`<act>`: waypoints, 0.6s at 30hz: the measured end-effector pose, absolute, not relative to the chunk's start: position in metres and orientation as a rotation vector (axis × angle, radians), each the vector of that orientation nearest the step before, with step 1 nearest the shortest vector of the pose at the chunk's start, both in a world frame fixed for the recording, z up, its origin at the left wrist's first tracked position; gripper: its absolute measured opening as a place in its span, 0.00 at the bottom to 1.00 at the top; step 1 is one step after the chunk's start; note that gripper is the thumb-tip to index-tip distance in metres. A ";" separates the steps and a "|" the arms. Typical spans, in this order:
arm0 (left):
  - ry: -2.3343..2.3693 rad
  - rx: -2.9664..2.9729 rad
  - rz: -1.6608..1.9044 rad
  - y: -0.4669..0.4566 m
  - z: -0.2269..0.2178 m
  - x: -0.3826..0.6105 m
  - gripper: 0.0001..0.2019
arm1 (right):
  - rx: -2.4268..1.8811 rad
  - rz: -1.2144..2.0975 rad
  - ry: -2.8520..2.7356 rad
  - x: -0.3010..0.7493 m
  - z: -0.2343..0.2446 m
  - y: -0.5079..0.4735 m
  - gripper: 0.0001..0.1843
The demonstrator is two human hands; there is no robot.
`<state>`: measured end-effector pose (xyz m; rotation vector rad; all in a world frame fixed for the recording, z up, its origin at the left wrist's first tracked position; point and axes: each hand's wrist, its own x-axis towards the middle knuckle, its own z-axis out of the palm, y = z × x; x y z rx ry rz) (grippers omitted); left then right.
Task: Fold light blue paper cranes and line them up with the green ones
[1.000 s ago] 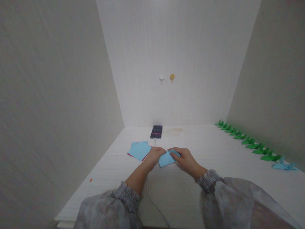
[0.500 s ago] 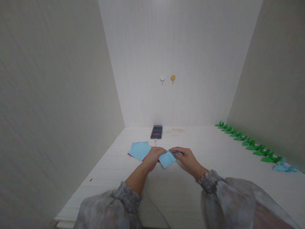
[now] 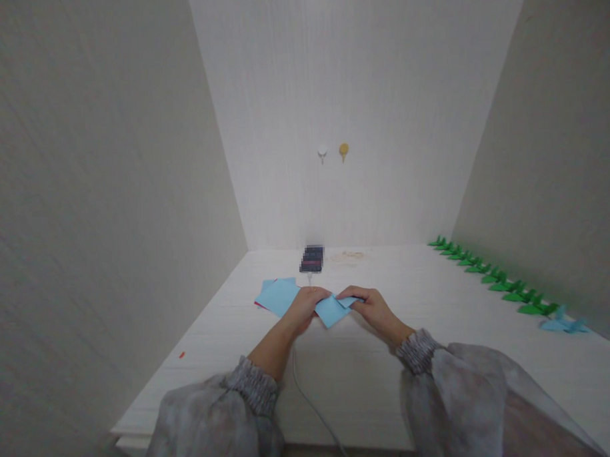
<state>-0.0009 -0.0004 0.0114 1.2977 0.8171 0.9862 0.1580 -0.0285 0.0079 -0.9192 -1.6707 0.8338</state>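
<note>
A light blue sheet of origami paper [image 3: 332, 312] is held between my two hands, above the white table. My left hand [image 3: 306, 307] grips its left side, thumb toward the top corner. On the right, my right hand [image 3: 372, 306] pinches a folded-over flap of the same paper between thumb and fingers. The fingers under the sheet are hidden. Just left of my left hand lie several flat sheets of paper [image 3: 277, 296], light blue on top with a red edge showing.
A phone [image 3: 313, 259] with a cable [image 3: 311, 401] lies at the back. Several green folded paper figures [image 3: 513, 292] line the right side, with a light blue one [image 3: 562, 323] nearest me. A small orange scrap [image 3: 182, 355] lies left. Two hooks [image 3: 343, 150] are on the back wall.
My right hand has turned the right part of the blue paper, so a folded flap now shows more clearly. My left hand keeps its hold. The whole view has shifted slightly.
</note>
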 end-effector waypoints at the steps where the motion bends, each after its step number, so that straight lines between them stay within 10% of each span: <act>1: 0.804 1.308 0.989 -0.001 0.012 -0.001 0.09 | -0.917 0.831 -1.675 0.158 0.008 -0.028 0.10; 18: 0.841 1.366 0.951 0.004 0.005 -0.002 0.13 | -0.974 0.950 -1.582 0.155 0.008 -0.029 0.13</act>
